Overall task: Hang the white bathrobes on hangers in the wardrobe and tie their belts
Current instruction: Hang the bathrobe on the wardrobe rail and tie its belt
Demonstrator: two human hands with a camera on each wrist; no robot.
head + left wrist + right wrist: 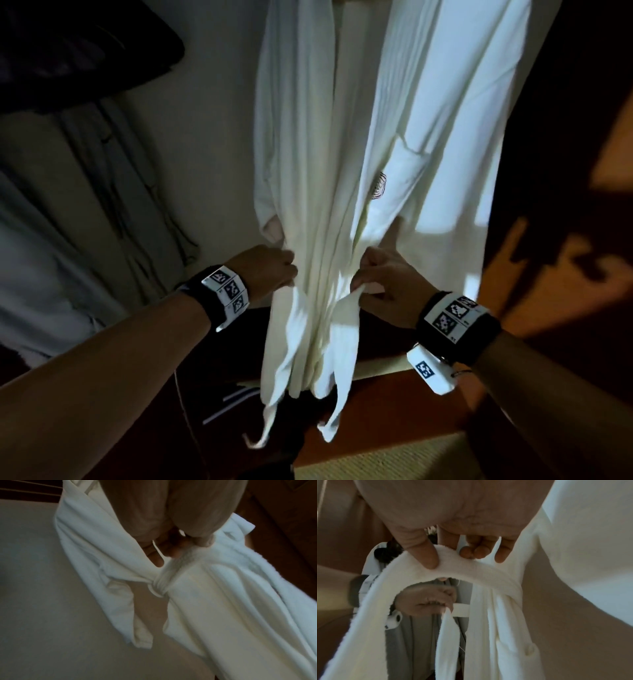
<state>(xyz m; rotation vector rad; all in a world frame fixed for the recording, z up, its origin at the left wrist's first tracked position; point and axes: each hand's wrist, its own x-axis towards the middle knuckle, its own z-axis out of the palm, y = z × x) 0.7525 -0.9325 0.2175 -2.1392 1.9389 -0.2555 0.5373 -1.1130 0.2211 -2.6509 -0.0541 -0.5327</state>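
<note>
A white bathrobe (pixel 387 137) hangs in the wardrobe, gathered in at the waist. Its white belt (pixel 481 573) is wrapped round the waist, and both ends hang down in front. My left hand (pixel 274 270) grips the left belt end (pixel 284 329) beside the gathered cloth. My right hand (pixel 380 281) pinches the right belt end (pixel 346 329) between thumb and fingers, index finger pointing up along the robe. In the left wrist view the belt (pixel 163 585) cinches the bathrobe (pixel 223 608) tight. The hanger is out of view.
Grey garments (pixel 113 192) hang to the left against the pale wardrobe wall (pixel 212 137). A dark item (pixel 68 51) sits at top left. A reddish-brown ledge (pixel 394 404) lies below the robe, and a dark wooden door (pixel 565 137) stands at right.
</note>
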